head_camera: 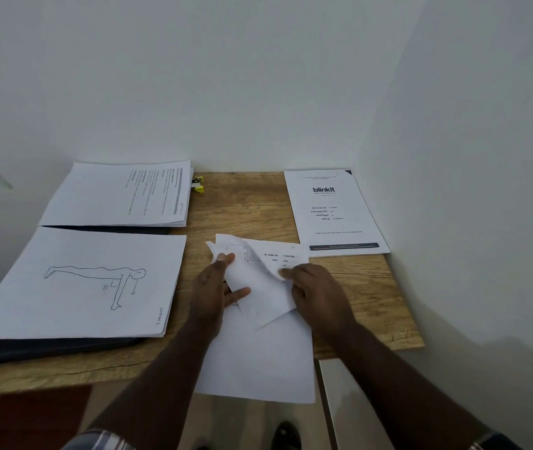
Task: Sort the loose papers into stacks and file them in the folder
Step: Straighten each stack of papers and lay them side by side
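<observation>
Bare forearms, seemingly plaid sleeve (102, 441) cuffs

Papers (335, 209) on wooden table (245, 206)
</observation>
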